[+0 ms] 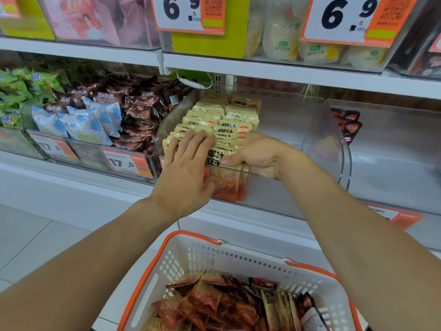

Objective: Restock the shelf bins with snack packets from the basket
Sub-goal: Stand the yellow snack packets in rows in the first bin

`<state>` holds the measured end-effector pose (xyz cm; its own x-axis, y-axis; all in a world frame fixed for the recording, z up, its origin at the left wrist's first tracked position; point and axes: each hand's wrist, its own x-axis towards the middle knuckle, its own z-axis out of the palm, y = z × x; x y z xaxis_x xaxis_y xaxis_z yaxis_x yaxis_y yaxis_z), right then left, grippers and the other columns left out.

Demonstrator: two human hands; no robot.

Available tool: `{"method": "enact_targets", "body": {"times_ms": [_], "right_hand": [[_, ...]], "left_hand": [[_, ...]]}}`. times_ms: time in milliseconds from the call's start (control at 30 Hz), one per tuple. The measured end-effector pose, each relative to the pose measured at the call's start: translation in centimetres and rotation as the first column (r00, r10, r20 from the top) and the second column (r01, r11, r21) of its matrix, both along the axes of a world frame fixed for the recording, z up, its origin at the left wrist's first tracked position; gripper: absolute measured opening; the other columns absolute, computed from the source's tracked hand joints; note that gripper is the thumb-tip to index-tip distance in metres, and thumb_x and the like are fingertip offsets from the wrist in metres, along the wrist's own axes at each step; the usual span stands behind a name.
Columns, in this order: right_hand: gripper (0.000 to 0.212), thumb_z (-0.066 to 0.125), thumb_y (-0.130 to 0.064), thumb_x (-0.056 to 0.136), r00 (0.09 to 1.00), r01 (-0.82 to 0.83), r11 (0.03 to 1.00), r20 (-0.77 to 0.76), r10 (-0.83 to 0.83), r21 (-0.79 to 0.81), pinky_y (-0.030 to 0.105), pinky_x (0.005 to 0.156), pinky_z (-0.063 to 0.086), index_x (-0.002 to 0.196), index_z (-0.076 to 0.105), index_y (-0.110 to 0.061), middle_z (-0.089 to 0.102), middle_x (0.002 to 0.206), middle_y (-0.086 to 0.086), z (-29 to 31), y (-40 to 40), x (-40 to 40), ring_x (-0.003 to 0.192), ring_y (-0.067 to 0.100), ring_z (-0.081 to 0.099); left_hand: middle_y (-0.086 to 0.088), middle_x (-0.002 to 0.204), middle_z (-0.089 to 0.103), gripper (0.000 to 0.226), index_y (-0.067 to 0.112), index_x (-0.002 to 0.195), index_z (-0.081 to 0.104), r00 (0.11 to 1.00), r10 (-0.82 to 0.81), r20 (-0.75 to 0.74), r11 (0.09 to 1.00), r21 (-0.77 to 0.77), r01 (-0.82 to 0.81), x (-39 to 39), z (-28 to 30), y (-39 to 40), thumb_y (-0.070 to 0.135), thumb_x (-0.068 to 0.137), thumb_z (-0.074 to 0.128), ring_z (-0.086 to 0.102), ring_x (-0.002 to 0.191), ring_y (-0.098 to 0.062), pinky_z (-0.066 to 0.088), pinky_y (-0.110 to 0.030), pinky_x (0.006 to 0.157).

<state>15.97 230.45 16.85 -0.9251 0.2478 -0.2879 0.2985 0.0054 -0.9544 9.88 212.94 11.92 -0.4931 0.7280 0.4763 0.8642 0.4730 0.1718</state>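
Nearest you: white basket with orange rim, stocked with red-orange and a few cream snack packets, loose and jumbled, kept below the shelf probably so each reach is short. Next: your left hand, fingers straight and slightly spread, palm laid flat on the front rows of cream packets, seemingly to press them back and keep them upright. Beside it: your right hand, fingers curled round a small stack of the same packets, thumb across the front one, holding it against the filed rows at the front of the bin. Container: clear shelf bin, packets filed in two neat rows on its left side, right side showing bare plastic, so there looks to be room for more. Further left: bins of brown packets, blue-white packets and green packets. Farthest: upper shelf with price cards.
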Motion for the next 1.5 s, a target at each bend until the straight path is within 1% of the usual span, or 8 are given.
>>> {"method": "enact_targets", "body": {"times_ms": [333,533,700,800,933,1067,1200,1500], "right_hand": [[0.080,0.096,-0.006,0.044,0.999,0.014,0.997,0.049,-0.018,0.079,0.056,0.106,0.043,0.119,0.068,-0.010,0.075,0.111,0.006,0.4,0.1,-0.3,0.113,0.027,0.067],[0.051,0.064,0.023,0.079,0.998,-0.056,0.997,0.006,0.057,-0.055,0.049,0.100,0.052,0.121,0.064,-0.006,0.066,0.126,0.018,0.5,-0.5,-0.4,0.116,0.032,0.064],[0.065,0.094,-0.018,0.063,0.994,-0.014,0.966,0.108,-0.014,0.257,0.028,0.088,0.048,0.119,0.062,-0.019,0.073,0.109,-0.009,2.3,0.4,2.9,0.112,0.004,0.063],[0.061,0.088,-0.024,0.073,0.910,0.411,0.734,-0.291,-0.296,0.540,0.019,0.086,0.050,0.125,0.058,-0.014,0.065,0.114,-0.006,2.8,0.0,6.7,0.100,0.003,0.061],[0.016,0.068,-0.005,0.087,0.627,0.729,0.544,-0.725,-0.285,0.416,0.018,0.063,0.048,0.092,0.061,-0.019,0.064,0.086,-0.005,-2.0,-3.3,11.5,0.074,0.007,0.060],[0.016,0.062,-0.003,0.086,0.828,0.534,0.589,-0.515,-0.219,0.607,0.025,0.064,0.048,0.096,0.059,-0.015,0.060,0.093,0.002,-12.0,-4.7,15.2,0.073,0.010,0.057],[0.020,0.060,-0.009,0.085,0.975,0.178,0.646,-0.046,-0.216,0.742,0.037,0.076,0.051,0.105,0.059,-0.014,0.057,0.098,-0.002,-21.6,-4.7,20.0,0.081,0.014,0.056],[0.028,0.074,-0.026,0.083,0.736,-0.404,0.821,0.676,0.030,0.403,0.029,0.081,0.051,0.108,0.065,-0.019,0.065,0.108,0.001,-29.6,-8.8,28.6,0.100,0.020,0.062]], "left_hand": [[-0.009,0.159,0.030,0.085,0.014,0.154,0.030,0.999,0.015,-0.053,0.999,-0.030,-0.017,-0.4,-0.4,0.2,0.040,0.076,0.050,0.016,0.151,-0.031,0.003,-0.047,0.122],[-0.009,0.158,0.031,0.089,0.013,0.154,0.029,0.998,0.027,-0.065,0.998,-0.055,-0.031,-0.5,-0.7,0.3,0.039,0.073,0.058,0.015,0.151,-0.031,0.005,-0.049,0.122],[-0.009,0.158,0.030,0.090,0.013,0.152,0.030,0.999,0.010,-0.047,0.999,-0.038,-0.012,-0.5,-0.8,0.4,0.038,0.073,0.064,0.015,0.151,-0.032,0.004,-0.051,0.122],[-0.014,0.153,0.036,0.080,0.010,0.147,0.039,1.000,-0.009,-0.030,0.996,0.083,0.011,0.1,-0.3,0.3,0.036,0.074,0.060,0.021,0.148,-0.034,0.008,-0.050,0.119],[-0.015,0.121,0.056,0.047,0.003,0.115,0.060,0.980,-0.137,-0.147,0.916,0.357,0.181,2.6,0.6,0.5,0.019,0.071,0.055,0.048,0.115,-0.036,0.035,-0.046,0.099],[-0.013,0.099,0.056,0.024,0.003,0.101,0.060,0.952,-0.307,0.007,0.913,0.285,0.293,7.2,-3.7,1.4,0.007,0.078,0.054,0.052,0.087,-0.029,0.042,-0.040,0.076],[-0.009,0.113,0.057,0.026,0.009,0.113,0.059,0.906,-0.228,0.356,0.945,-0.143,0.294,12.2,-11.8,0.0,0.011,0.087,0.056,0.055,0.099,-0.030,0.046,-0.043,0.087],[-0.003,0.118,0.061,0.023,0.019,0.114,0.059,0.752,0.151,0.642,0.719,-0.593,0.362,20.2,-23.4,-7.4,0.031,0.095,0.052,0.056,0.111,-0.025,0.047,-0.039,0.093]]}}
